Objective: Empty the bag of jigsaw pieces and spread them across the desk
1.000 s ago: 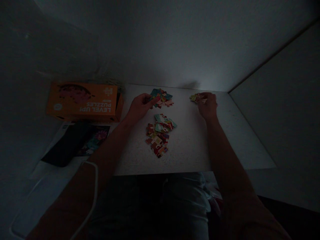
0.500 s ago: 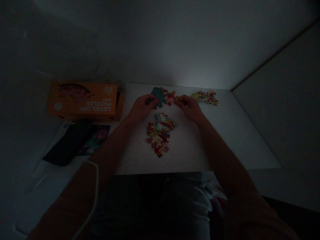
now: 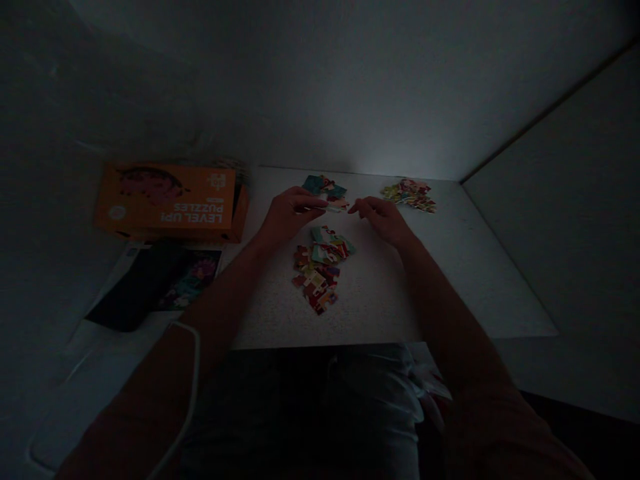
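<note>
My left hand (image 3: 293,210) pinches a puzzle piece (image 3: 334,209), seen nearly edge-on, between thumb and fingers. Just behind it lies a small group of puzzle pieces (image 3: 315,183), teal and pinkish, partly hidden by that hand. My right hand (image 3: 380,217) hovers a short gap to the right of the held piece, its fingers bent and slightly apart, with nothing visible in them. Nearer to me, a colourful heap of overlapping pieces (image 3: 320,280) lies between my forearms. Another pile of pieces (image 3: 410,195) sits beyond my right hand.
An orange puzzle box (image 3: 170,203) stands at the left of the white table (image 3: 480,267). In front of it, a dark pouch (image 3: 140,287) lies over a printed picture sheet (image 3: 197,277). Walls close in the back and right. The light is dim.
My right hand no longer pinches the yellowish piece, and the far right pile looks fuller. My left hand has tilted a piece edge-on; less teal shows beside its fingers.
</note>
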Demonstrator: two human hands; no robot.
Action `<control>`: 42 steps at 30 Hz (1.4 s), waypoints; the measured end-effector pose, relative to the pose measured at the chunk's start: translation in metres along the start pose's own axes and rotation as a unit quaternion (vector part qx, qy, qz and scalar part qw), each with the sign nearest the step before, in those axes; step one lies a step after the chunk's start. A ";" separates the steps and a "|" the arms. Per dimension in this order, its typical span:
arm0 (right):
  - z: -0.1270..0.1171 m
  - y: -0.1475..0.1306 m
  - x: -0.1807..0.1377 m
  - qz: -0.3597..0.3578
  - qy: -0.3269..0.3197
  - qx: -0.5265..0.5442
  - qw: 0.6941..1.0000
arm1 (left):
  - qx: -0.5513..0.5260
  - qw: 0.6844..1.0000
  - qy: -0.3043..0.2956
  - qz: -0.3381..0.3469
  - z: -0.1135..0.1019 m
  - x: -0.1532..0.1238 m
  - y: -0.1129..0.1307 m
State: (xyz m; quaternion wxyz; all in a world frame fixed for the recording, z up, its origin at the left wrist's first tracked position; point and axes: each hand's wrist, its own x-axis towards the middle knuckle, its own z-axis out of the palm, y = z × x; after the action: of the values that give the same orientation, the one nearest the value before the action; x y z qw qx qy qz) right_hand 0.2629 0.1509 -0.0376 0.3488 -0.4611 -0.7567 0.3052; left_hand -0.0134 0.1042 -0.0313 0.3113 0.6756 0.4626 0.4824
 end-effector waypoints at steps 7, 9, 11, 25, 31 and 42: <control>0.021 -0.019 -0.005 0.008 -0.104 0.137 0.985 | -0.016 0.999 -0.021 0.020 0.002 0.000 -0.002; 0.015 -0.012 -0.004 0.020 -0.098 0.092 0.991 | -0.014 0.999 0.034 0.000 -0.001 0.001 -0.008; 0.010 -0.003 -0.003 0.028 -0.043 -0.012 0.999 | 0.011 0.996 0.086 -0.032 -0.003 0.002 -0.013; 0.015 -0.005 0.001 0.012 0.008 -0.338 0.941 | 0.117 0.988 0.097 -0.025 0.000 0.004 -0.017; -0.004 0.008 0.003 0.034 0.035 -0.320 0.946 | 0.115 0.988 0.099 -0.025 0.000 0.004 -0.018; -0.009 0.019 0.009 0.003 0.002 -0.246 0.969 | 0.115 0.988 0.095 -0.036 -0.001 0.004 -0.011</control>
State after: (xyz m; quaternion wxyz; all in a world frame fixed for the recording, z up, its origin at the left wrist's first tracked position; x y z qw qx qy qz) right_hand 0.2769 0.1683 -0.0452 0.2252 -0.5357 -0.8064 0.1099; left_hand -0.0177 0.1118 -0.0387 0.2036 0.6412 0.5662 0.4762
